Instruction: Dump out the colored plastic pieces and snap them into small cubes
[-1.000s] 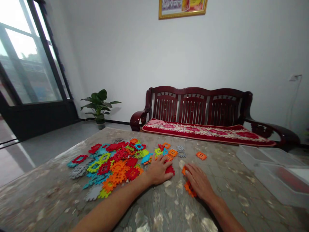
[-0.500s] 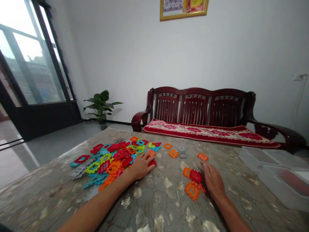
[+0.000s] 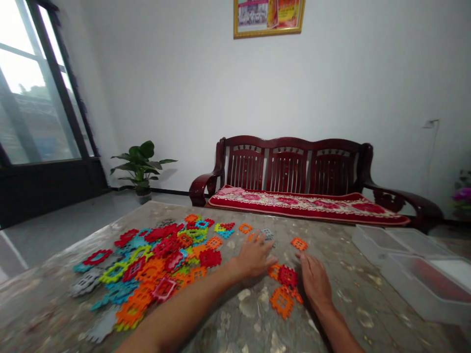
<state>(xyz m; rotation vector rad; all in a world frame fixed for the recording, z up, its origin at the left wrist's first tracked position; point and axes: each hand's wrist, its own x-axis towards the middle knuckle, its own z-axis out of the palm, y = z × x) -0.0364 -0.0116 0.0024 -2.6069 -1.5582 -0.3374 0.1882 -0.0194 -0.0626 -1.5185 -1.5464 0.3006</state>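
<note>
My left hand (image 3: 253, 255) is stretched over the table with its fingers spread, partly covering an orange piece (image 3: 253, 237) and a grey toothed piece (image 3: 267, 234). No held piece shows in it. My right hand (image 3: 315, 280) rests with its fingers extended just right of a small group of plastic interlocking tiles. In that group are a red tile (image 3: 288, 276) and a larger orange tile (image 3: 281, 302). A separate orange tile (image 3: 299, 243) lies just beyond the right fingertips. Left of my left forearm spreads a pile of mixed red, orange, green, blue and grey tiles (image 3: 162, 260).
Clear plastic boxes (image 3: 395, 274) stand at the table's right side. The table (image 3: 353, 304) has a patterned grey-brown cover. Behind it is a dark red wooden bench (image 3: 287, 162) with a red patterned mat (image 3: 312, 203). A potted plant (image 3: 140, 166) stands at the back left.
My left hand has moved right, off the edge of the pile, to the orange and grey pieces. My right hand stays beside its group. The whole view has shifted slightly.
</note>
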